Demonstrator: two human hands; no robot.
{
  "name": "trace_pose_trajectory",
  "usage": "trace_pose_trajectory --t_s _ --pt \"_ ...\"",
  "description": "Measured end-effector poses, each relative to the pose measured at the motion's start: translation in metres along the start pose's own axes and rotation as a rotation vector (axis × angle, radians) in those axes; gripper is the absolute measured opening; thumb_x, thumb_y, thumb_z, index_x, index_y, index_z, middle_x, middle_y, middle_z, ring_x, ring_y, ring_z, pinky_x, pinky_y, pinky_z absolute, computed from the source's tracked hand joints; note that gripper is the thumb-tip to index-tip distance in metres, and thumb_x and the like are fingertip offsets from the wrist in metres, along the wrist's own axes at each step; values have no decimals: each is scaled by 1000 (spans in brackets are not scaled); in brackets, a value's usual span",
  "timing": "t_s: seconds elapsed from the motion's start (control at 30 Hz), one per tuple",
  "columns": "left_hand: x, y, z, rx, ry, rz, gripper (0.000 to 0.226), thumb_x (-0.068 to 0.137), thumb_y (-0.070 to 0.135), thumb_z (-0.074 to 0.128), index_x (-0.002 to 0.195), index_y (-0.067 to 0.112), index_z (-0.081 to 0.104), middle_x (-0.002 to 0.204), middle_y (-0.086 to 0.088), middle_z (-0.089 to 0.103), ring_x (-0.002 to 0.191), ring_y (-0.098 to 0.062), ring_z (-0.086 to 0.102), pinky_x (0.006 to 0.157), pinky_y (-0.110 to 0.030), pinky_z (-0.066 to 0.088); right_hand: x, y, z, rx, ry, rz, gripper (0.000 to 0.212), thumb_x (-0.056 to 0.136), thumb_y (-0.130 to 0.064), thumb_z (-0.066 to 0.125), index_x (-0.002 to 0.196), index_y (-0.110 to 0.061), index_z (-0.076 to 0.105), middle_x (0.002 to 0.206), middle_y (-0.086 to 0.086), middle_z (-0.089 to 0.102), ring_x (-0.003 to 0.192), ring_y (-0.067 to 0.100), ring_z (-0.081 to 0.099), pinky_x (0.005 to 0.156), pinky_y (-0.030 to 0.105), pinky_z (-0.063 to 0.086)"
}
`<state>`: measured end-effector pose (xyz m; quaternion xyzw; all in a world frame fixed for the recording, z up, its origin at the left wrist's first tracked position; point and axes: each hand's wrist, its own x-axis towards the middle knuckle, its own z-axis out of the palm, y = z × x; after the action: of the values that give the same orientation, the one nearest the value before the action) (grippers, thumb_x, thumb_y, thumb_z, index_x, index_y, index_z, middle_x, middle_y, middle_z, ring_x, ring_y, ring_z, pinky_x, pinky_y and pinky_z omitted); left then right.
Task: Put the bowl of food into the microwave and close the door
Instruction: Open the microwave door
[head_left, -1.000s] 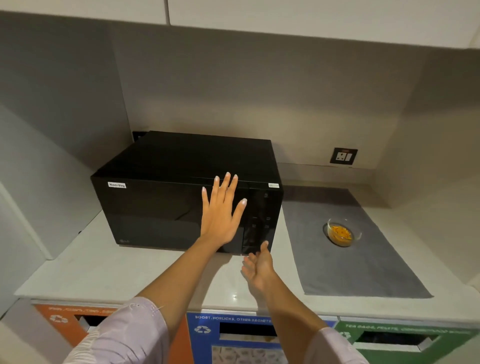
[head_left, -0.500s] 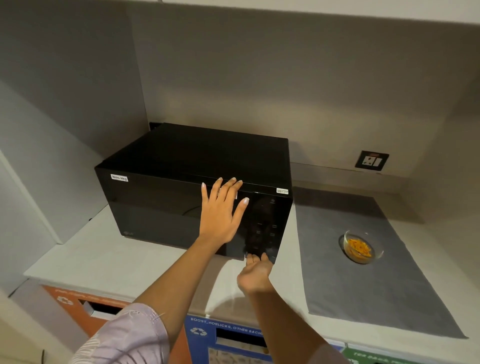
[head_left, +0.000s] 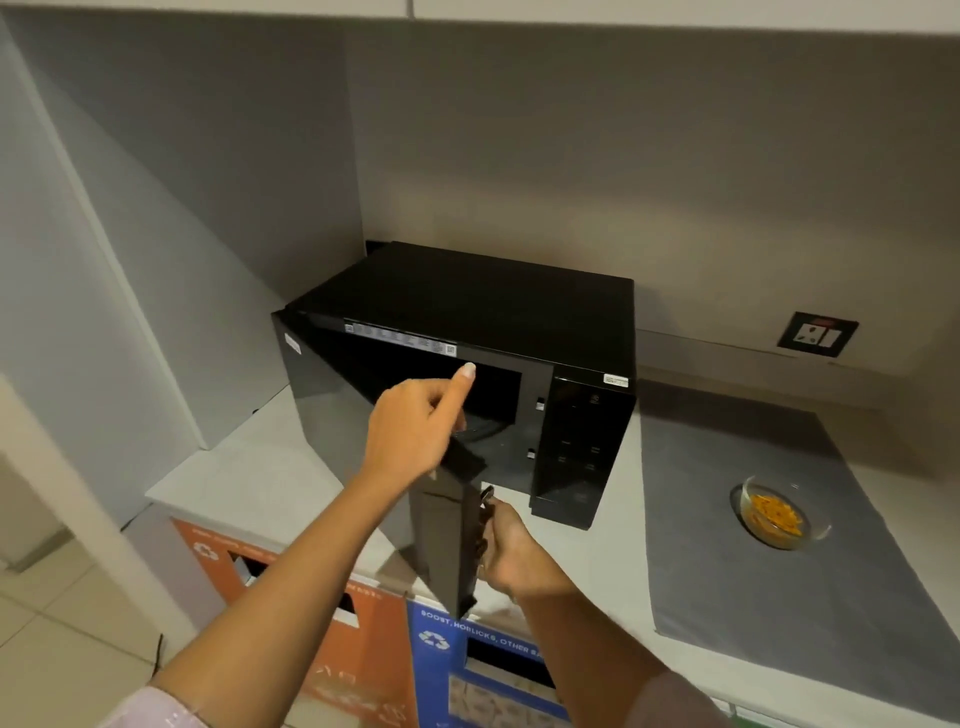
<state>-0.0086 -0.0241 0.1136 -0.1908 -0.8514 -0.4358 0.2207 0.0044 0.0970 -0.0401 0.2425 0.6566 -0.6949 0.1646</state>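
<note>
The black microwave (head_left: 493, 291) stands on the white counter (head_left: 249, 478), and its door (head_left: 441, 545) is swung out toward me, showing the dark cavity (head_left: 498, 395). My left hand (head_left: 410, 431) holds the door's top edge with fingers curled and one finger raised. Lower down, my right hand (head_left: 514, 551) grips the door's free edge. A glass bowl (head_left: 776, 514) of orange food sits on the grey mat (head_left: 727, 597) to the right of the microwave, apart from both hands.
A wall socket (head_left: 817, 333) is behind the mat. Under the counter are an orange bin (head_left: 332, 670) and a blue bin (head_left: 467, 665) with slots. A white side panel stands left of the microwave, close to the open door.
The door was shut with my left palm flat on it and my right hand under its lower edge. Now the door has swung open toward me and both hands hold it.
</note>
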Motion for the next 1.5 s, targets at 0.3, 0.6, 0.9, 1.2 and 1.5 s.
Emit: trace_pose_trajectory --t_s 0.3,0.6,0.9,1.2,1.5 --pt "-12 -54 -100 625 -519 -154 81 88 57 49 154 24 16 163 -13 -3 150 -32 -6 121 -47 5 -34 -93 121 51 -283 -298 28 100 -45 41 101 -33 67 100 -12 71 86 7 63 71 28 45" --pt "-22 -109 -188 689 -698 -57 109 84 60 53 149 15 -22 161 -14 -20 151 -25 -13 124 -39 0 -45 -120 210 -306 -273 -844 44 104 -43 26 140 -35 50 149 -5 49 142 12 36 121 43 23" --pt "-25 -162 -232 936 -560 108 101 84 58 53 154 8 -1 163 -14 7 151 -27 11 124 -39 12 -28 -116 250 -884 -102 -1049 55 95 -64 9 147 -52 22 156 -27 29 127 10 37 105 40 21" --pt "-18 -185 -246 953 -537 185 106 77 77 32 154 10 2 163 -14 11 150 -27 19 120 -37 13 -18 -116 264 -956 -79 -1074 54 97 -62 12 150 -51 10 160 -22 20 141 18 24 112 50 13" --pt "-27 -183 -223 1094 -411 285 90 89 71 15 154 11 1 164 -9 7 152 -22 6 123 -50 5 -17 -107 242 -850 -134 -1012 53 94 -68 9 146 -59 4 160 -24 18 149 10 8 115 45 4"
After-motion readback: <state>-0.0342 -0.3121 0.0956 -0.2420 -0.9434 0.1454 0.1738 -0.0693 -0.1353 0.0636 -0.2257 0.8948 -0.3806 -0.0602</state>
